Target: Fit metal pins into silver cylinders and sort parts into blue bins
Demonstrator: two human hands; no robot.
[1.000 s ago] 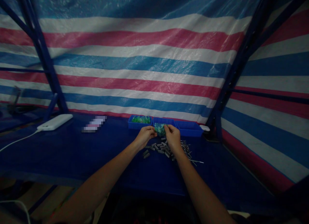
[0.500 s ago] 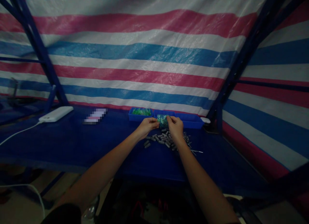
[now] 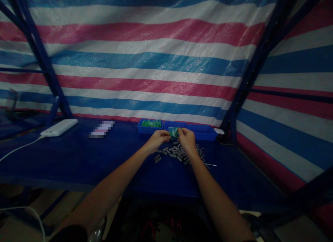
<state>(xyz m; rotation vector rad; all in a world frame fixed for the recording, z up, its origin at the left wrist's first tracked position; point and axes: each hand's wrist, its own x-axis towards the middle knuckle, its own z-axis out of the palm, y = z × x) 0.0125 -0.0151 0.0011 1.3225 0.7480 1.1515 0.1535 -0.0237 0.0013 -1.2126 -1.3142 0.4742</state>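
Between my two hands is a small green plastic bag [image 3: 173,132], held up in front of the blue bins. My left hand [image 3: 158,139] pinches its left edge, and my right hand [image 3: 186,139] grips its right edge. What lies inside the bag is too small to make out. Below the hands a pile of short grey metal cylinders [image 3: 173,151] is spread on the blue table, partly hidden by my right hand and forearm. Thin metal rods [image 3: 201,153] lie at the pile's right side.
A blue bin [image 3: 140,130] with green packets stands behind my left hand, and more blue bins [image 3: 205,132] stand to its right. A white power bank [image 3: 59,127] with a cable lies far left, near a blurred-out flat item [image 3: 102,128]. Blue frame posts [image 3: 244,82] flank the table.
The view has shifted slightly. Both hands keep hold of the green bag, which looks a little more crumpled or tilted than before. The metal pieces lie as they did.
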